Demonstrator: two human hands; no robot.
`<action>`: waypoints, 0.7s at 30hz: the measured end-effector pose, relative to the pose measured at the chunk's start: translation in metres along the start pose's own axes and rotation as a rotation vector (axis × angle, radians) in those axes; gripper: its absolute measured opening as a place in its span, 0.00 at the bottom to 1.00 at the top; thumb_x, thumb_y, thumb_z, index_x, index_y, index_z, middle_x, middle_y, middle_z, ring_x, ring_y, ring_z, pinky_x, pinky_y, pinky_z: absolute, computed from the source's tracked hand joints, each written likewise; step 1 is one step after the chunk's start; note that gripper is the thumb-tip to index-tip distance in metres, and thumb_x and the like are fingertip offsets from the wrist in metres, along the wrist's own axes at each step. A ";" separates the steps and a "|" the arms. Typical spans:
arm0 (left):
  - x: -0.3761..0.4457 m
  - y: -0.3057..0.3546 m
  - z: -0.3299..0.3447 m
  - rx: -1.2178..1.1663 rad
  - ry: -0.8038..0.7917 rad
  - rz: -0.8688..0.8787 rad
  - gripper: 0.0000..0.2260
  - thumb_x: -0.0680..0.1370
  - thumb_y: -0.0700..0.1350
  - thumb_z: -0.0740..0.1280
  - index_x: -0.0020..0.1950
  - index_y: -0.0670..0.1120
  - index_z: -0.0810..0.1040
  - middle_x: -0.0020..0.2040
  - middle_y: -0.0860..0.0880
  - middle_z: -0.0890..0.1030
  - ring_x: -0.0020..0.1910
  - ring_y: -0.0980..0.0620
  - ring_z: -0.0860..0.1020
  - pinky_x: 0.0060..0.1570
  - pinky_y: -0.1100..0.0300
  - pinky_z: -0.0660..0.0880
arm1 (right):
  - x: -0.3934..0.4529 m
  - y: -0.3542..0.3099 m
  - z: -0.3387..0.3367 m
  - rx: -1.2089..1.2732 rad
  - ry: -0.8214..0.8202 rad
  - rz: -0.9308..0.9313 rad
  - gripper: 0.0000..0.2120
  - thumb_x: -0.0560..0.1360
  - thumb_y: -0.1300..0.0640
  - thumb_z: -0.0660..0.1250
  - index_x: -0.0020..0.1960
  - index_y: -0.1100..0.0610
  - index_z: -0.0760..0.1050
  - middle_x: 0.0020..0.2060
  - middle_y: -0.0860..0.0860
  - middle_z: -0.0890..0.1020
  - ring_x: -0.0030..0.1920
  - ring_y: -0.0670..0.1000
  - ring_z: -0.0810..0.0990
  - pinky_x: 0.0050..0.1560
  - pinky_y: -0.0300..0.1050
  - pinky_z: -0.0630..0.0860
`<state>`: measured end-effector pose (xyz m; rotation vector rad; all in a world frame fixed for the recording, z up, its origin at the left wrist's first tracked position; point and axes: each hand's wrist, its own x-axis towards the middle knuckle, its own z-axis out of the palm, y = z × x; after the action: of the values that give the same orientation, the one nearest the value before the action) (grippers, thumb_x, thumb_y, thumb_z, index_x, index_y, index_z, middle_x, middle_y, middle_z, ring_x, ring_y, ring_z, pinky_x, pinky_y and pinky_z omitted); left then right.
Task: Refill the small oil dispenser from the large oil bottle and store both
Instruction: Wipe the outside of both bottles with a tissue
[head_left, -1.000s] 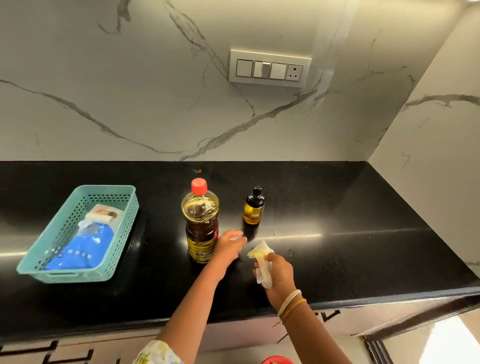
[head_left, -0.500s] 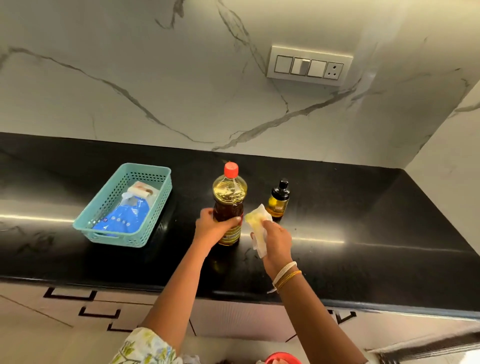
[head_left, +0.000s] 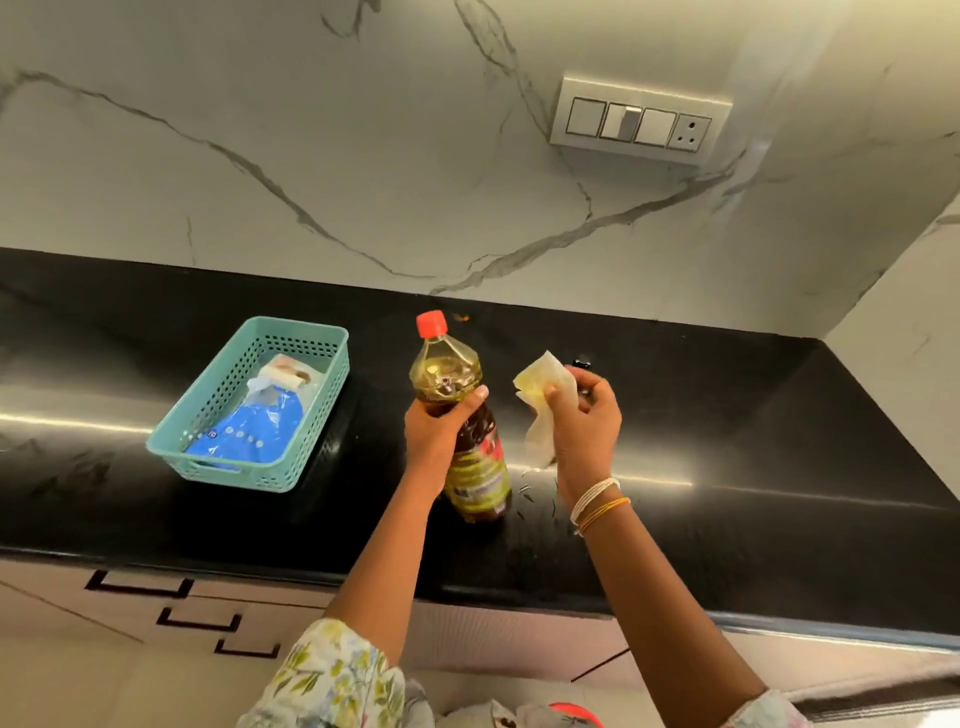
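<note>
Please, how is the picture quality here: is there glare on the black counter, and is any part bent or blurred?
Head view: long bright glare streaks cross the black counter; the wide lens bows its edges and tilts the switch panel; the large oil bottle, gripped by the left hand, is slightly soft, and so is the tissue in the right hand.

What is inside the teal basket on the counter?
The teal basket holds a blue pouch lying flat, with a pale printed packet at its far end. What lies beneath them is covered.
</note>
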<state>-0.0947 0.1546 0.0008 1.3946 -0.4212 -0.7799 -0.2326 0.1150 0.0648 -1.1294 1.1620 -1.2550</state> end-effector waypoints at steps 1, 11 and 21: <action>-0.001 0.000 -0.001 -0.025 -0.045 -0.031 0.34 0.55 0.62 0.78 0.57 0.49 0.81 0.54 0.49 0.84 0.55 0.50 0.82 0.63 0.47 0.75 | 0.003 -0.005 0.004 -0.012 -0.026 -0.061 0.12 0.75 0.66 0.67 0.55 0.54 0.78 0.44 0.47 0.81 0.41 0.44 0.80 0.41 0.36 0.81; 0.000 0.014 -0.004 -0.257 -0.501 -0.123 0.29 0.62 0.63 0.79 0.57 0.48 0.83 0.56 0.41 0.84 0.56 0.42 0.83 0.48 0.53 0.80 | -0.005 0.000 0.046 -0.441 -0.426 -0.619 0.25 0.76 0.73 0.61 0.67 0.54 0.75 0.69 0.45 0.72 0.72 0.43 0.67 0.70 0.37 0.67; 0.018 0.019 -0.021 -0.325 -0.532 -0.149 0.31 0.63 0.65 0.77 0.54 0.42 0.83 0.49 0.40 0.84 0.48 0.42 0.84 0.46 0.49 0.81 | -0.028 0.040 -0.006 -0.530 -0.558 -0.780 0.21 0.76 0.67 0.61 0.66 0.52 0.76 0.67 0.44 0.75 0.70 0.42 0.70 0.67 0.48 0.73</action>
<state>-0.0632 0.1571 0.0131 0.9105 -0.5732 -1.2880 -0.2347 0.1431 0.0249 -2.3068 0.6313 -1.0633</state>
